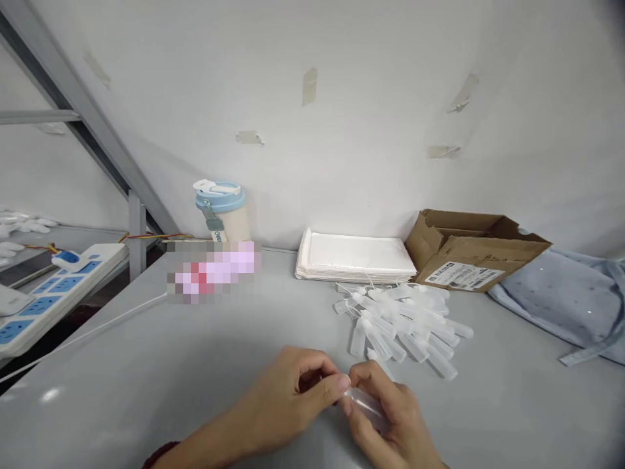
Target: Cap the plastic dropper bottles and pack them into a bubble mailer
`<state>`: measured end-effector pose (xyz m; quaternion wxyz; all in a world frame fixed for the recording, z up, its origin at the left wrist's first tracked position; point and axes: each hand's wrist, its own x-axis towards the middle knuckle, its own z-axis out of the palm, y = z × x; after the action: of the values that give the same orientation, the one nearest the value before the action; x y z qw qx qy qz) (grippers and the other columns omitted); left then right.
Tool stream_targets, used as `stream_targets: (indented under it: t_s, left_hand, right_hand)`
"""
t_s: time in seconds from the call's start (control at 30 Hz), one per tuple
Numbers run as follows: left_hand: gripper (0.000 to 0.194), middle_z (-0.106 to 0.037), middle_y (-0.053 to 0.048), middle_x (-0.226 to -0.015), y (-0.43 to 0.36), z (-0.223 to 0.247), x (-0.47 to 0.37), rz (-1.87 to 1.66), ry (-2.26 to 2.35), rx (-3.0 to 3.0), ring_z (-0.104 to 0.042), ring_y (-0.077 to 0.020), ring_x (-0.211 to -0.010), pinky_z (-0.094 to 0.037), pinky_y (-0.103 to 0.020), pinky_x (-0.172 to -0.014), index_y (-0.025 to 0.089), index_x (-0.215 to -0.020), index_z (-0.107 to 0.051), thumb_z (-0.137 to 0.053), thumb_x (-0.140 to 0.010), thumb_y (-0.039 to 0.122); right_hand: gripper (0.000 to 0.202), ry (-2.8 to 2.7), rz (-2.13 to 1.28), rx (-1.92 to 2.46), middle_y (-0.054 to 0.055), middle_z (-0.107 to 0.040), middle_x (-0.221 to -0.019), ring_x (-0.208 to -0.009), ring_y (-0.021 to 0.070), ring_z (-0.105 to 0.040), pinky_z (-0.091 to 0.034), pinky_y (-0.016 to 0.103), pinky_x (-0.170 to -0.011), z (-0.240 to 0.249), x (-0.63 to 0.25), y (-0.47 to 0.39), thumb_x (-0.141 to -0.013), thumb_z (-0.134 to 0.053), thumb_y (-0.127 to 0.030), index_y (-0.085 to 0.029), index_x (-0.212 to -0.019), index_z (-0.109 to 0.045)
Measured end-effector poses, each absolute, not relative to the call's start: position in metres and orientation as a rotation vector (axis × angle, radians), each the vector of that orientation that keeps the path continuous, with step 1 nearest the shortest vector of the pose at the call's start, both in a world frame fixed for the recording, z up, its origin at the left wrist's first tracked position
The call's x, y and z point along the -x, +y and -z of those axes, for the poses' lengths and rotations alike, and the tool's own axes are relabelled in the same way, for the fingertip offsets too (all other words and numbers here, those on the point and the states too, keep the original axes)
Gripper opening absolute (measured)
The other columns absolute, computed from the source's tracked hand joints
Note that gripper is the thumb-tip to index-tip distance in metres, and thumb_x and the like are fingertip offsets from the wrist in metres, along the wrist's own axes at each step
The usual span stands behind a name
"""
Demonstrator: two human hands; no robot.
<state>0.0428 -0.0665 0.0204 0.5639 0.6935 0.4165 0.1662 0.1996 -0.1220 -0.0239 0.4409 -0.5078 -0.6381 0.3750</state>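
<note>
Both hands' fingers (336, 384) on seemingly clear tube (364, 404)

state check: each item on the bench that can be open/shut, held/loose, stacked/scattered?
small clear tube: held between both hands, fingertips of the left hand at its end, right hand wrapped round it.
pile of clear tubes: loose, lying scattered on the table.
cardboard box: open, flaps up.
stack of white sheets: flat, stacked.
blue-lidded cup: upright, lid on.
power strip: one plug in.

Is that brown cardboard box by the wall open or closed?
Open. The cardboard box lies on its side on the table, flaps spread apart and the dark inside showing. Whether anything is in it cannot be told.
</note>
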Motion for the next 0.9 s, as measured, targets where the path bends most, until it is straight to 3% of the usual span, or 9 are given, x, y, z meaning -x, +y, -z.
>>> stream_targets:
  t_s: [0.1, 0.2, 0.27, 0.43, 0.53, 0.6, 0.7, 0.77, 0.9]
  left_hand:
    - [0.037, -0.041, 0.006, -0.049, -0.065, -0.023, -0.043, -0.277, 0.959, -1.604, -0.037, -0.007, -0.047, -0.027, -0.018, -0.046, 0.014, -0.062, -0.061, -0.046, -0.088, 0.037]
    - [0.037, -0.042, 0.006, -0.049, -0.065, -0.022, -0.043, -0.259, 0.937, -1.562, -0.038, -0.007, -0.047, -0.027, -0.018, -0.046, 0.014, -0.062, -0.06, -0.045, -0.087, 0.036]
    - [0.033, -0.045, 0.006, -0.051, -0.066, -0.02, -0.043, -0.278, 0.939, -1.555, -0.039, -0.0072, -0.048, -0.029, -0.018, -0.047, 0.014, -0.067, -0.063, -0.047, -0.087, 0.035]
    - [0.026, -0.057, 0.003, -0.063, -0.069, -0.016, -0.041, -0.375, 0.993, -1.806, -0.047, -0.0111, -0.061, -0.036, -0.021, -0.06, 0.017, -0.075, -0.067, -0.051, -0.086, 0.034]
    - [0.022, -0.061, 0.001, -0.074, -0.067, -0.017, -0.041, -0.386, 0.931, -1.975, -0.05, -0.0119, -0.065, -0.038, -0.023, -0.069, 0.018, -0.084, -0.067, -0.05, -0.088, 0.031]
    - [0.021, -0.061, 0.001, -0.076, -0.065, -0.017, -0.041, -0.371, 0.9, -1.977, -0.05, -0.0116, -0.065, -0.038, -0.022, -0.067, 0.018, -0.086, -0.066, -0.049, -0.089, 0.031]
    - [0.028, -0.054, 0.002, -0.065, -0.063, -0.017, -0.041, -0.335, 0.939, -1.941, -0.046, -0.0111, -0.062, -0.034, -0.021, -0.057, 0.017, -0.07, -0.061, -0.048, -0.088, 0.033]
    - [0.033, -0.048, 0.004, -0.058, -0.063, -0.017, -0.04, -0.318, 0.962, -1.897, -0.043, -0.0104, -0.058, -0.031, -0.02, -0.051, 0.016, -0.061, -0.056, -0.048, -0.087, 0.034]
    - [0.032, -0.048, 0.004, -0.054, -0.063, -0.014, -0.04, -0.264, 0.932, -1.683, -0.041, -0.0083, -0.05, -0.03, -0.019, -0.046, 0.015, -0.061, -0.055, -0.048, -0.086, 0.035]
  right_hand:
    - [0.012, -1.611, -0.947, 1.207, -0.003, -0.06, -0.06, -0.042, 0.01, -0.041, -0.028, 0.022, -0.041, 0.025, -0.2, -0.123, -0.087, -0.043, -0.031, -0.023, -0.079, -0.046]
    - [0.011, -1.617, -0.948, 1.203, -0.002, -0.063, -0.062, -0.043, 0.0104, -0.044, -0.03, 0.022, -0.043, 0.026, -0.201, -0.123, -0.087, -0.044, -0.031, -0.023, -0.079, -0.047]
    - [0.015, -1.589, -0.978, 1.236, -0.002, -0.06, -0.059, -0.043, 0.0102, -0.041, -0.028, 0.022, -0.042, 0.025, -0.202, -0.122, -0.087, -0.044, -0.035, -0.023, -0.078, -0.046]
    - [0.021, -1.554, -1.096, 1.354, -0.008, -0.035, -0.048, -0.043, 0.0098, -0.028, -0.021, 0.023, -0.043, 0.025, -0.204, -0.119, -0.084, -0.046, -0.041, -0.023, -0.076, -0.042]
    - [0.018, -1.595, -1.057, 1.372, -0.007, -0.036, -0.05, -0.044, 0.01, -0.028, -0.022, 0.023, -0.043, 0.028, -0.205, -0.118, -0.084, -0.045, -0.04, -0.023, -0.077, -0.042]
    - [0.016, -1.645, -0.984, 1.377, -0.007, -0.036, -0.05, -0.041, 0.0097, -0.028, -0.021, 0.023, -0.042, 0.031, -0.206, -0.119, -0.084, -0.045, -0.037, -0.024, -0.077, -0.041]
    - [0.01, -1.744, -0.793, 1.369, -0.008, -0.036, -0.047, -0.037, 0.01, -0.032, -0.022, 0.024, -0.041, 0.038, -0.208, -0.12, -0.083, -0.046, -0.031, -0.025, -0.078, -0.04]
    - [0.006, -1.798, -0.657, 1.339, -0.007, -0.043, -0.047, -0.036, 0.0109, -0.037, -0.024, 0.024, -0.041, 0.042, -0.208, -0.12, -0.083, -0.045, -0.028, -0.025, -0.08, -0.041]
    - [0.005, -1.852, -0.569, 1.299, -0.006, -0.055, -0.05, -0.035, 0.0116, -0.042, -0.026, 0.024, -0.04, 0.047, -0.208, -0.119, -0.085, -0.044, -0.027, -0.026, -0.083, -0.04]
